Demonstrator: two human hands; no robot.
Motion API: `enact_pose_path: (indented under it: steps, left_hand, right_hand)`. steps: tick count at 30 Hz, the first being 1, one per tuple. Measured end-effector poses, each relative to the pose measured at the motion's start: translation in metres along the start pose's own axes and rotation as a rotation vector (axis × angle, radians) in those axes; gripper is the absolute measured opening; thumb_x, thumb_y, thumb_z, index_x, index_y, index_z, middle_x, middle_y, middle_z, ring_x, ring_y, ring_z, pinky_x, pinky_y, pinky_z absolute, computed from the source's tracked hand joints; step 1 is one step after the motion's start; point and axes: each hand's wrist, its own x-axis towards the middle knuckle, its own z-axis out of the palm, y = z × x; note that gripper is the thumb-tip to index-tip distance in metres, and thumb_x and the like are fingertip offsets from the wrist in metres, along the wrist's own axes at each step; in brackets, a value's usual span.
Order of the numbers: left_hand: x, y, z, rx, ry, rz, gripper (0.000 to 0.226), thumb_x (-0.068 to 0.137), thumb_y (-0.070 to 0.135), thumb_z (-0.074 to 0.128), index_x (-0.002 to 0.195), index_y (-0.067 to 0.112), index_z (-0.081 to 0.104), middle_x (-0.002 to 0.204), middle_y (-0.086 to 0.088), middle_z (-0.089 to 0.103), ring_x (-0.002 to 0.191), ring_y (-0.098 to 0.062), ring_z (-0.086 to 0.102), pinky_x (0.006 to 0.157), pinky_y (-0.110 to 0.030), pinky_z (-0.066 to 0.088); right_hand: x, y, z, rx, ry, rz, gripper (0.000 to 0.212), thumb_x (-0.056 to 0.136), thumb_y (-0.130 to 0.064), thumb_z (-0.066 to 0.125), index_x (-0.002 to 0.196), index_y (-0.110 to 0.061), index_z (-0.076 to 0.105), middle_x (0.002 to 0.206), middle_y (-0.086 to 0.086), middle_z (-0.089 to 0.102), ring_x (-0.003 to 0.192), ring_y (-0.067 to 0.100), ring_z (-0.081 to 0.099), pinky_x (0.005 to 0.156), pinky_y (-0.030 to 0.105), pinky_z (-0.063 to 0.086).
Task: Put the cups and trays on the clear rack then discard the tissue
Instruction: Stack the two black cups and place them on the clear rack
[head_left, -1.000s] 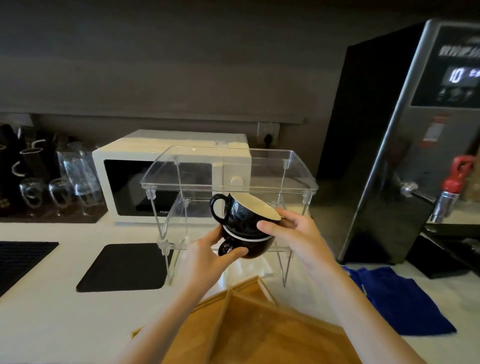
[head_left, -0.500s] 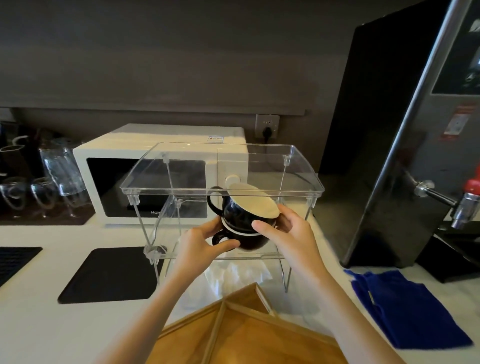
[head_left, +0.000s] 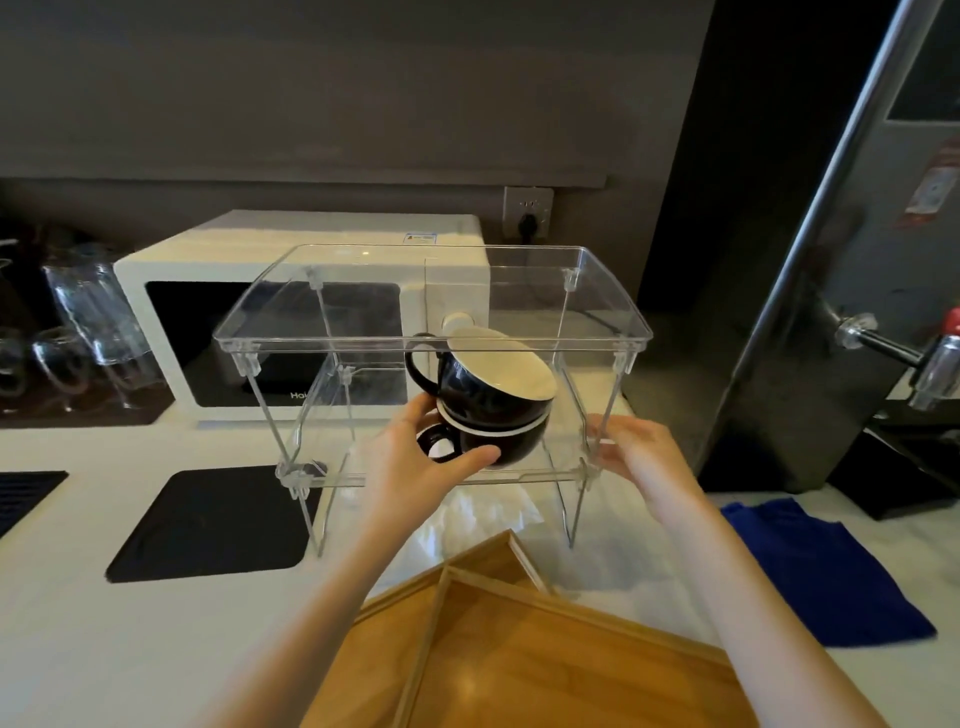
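Two stacked black ceramic cups (head_left: 491, 415), the upper one tilted, are gripped at the bottom cup by the left hand (head_left: 415, 467) on the lower shelf of the clear plastic rack (head_left: 431, 343). The right hand (head_left: 636, 452), loosely open, rests beside the rack's post. The tilted upper cup could slide off if the stack is released or jolted.

A white microwave (head_left: 291, 332) was set against the dark wall, below a wall socket (head_left: 528, 214). Clear glasses (head_left: 88, 322) were gathered at its left. A black mat (head_left: 208, 519) was laid on the white counter (head_left: 78, 649), and a blue cloth (head_left: 831, 571) was spread beside a steel water dispenser (head_left: 831, 260).
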Motion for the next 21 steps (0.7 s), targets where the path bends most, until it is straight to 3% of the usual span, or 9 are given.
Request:
enact_pose_path:
  steps: [3, 7, 10, 14, 17, 21]
  left_hand:
    - [0.002, 0.000, 0.003, -0.026, 0.012, -0.019, 0.072, 0.059, 0.033, 0.081, 0.123, 0.022, 0.049, 0.090, 0.031, 0.051, 0.079, 0.023, 0.051, 0.060, 0.003, 0.039]
    - [0.014, -0.001, 0.005, -0.030, -0.018, -0.026, 0.066, 0.060, 0.028, 0.081, 0.119, 0.021, 0.053, 0.097, 0.018, 0.059, 0.088, 0.006, 0.055, 0.072, -0.005, 0.039]
    - [0.029, -0.001, 0.010, -0.023, -0.043, -0.032, 0.062, 0.059, 0.027, 0.082, 0.116, 0.021, 0.057, 0.098, 0.014, 0.062, 0.086, 0.007, 0.055, 0.075, -0.007, 0.041]
    - [0.052, 0.000, 0.019, 0.047, -0.061, -0.022, 0.059, 0.059, 0.032, 0.081, 0.113, 0.015, 0.061, 0.107, -0.001, 0.069, 0.092, -0.006, 0.058, 0.083, -0.021, 0.044]
    - [0.064, -0.002, 0.024, 0.059, -0.077, 0.021, 0.056, 0.060, 0.032, 0.081, 0.110, 0.016, 0.063, 0.106, -0.001, 0.071, 0.091, -0.004, 0.061, 0.079, -0.012, 0.045]
    - [0.078, -0.002, 0.029, 0.014, -0.111, 0.075, 0.050, 0.061, 0.026, 0.081, 0.107, 0.017, 0.064, 0.099, 0.005, 0.069, 0.085, 0.008, 0.059, 0.067, 0.006, 0.040]
  right_hand:
    - [0.002, -0.002, 0.001, 0.072, -0.070, 0.071, 0.020, 0.089, -0.013, 0.056, 0.103, -0.001, 0.064, 0.092, 0.016, 0.071, 0.079, 0.025, 0.069, 0.069, 0.028, 0.055]
    - [0.001, -0.001, 0.002, 0.077, -0.052, 0.053, 0.018, 0.089, -0.009, 0.056, 0.100, 0.001, 0.065, 0.088, 0.018, 0.070, 0.077, 0.026, 0.068, 0.074, 0.029, 0.056]
    - [0.001, 0.000, 0.001, 0.069, -0.058, 0.032, 0.016, 0.088, -0.007, 0.057, 0.098, 0.001, 0.066, 0.084, 0.016, 0.070, 0.075, 0.025, 0.067, 0.073, 0.029, 0.056]
    - [0.003, 0.002, 0.000, 0.089, -0.065, 0.021, 0.012, 0.086, -0.008, 0.059, 0.091, -0.003, 0.069, 0.080, 0.013, 0.072, 0.074, 0.024, 0.068, 0.070, 0.027, 0.057]
    - [0.003, 0.003, 0.001, 0.124, -0.057, 0.023, 0.009, 0.085, -0.007, 0.061, 0.080, -0.008, 0.069, 0.076, 0.012, 0.072, 0.069, 0.021, 0.068, 0.060, 0.021, 0.058]
    - [0.002, 0.004, 0.003, 0.123, -0.042, 0.003, 0.013, 0.084, -0.007, 0.062, 0.074, -0.011, 0.069, 0.072, 0.009, 0.072, 0.067, 0.021, 0.068, 0.061, 0.021, 0.059]
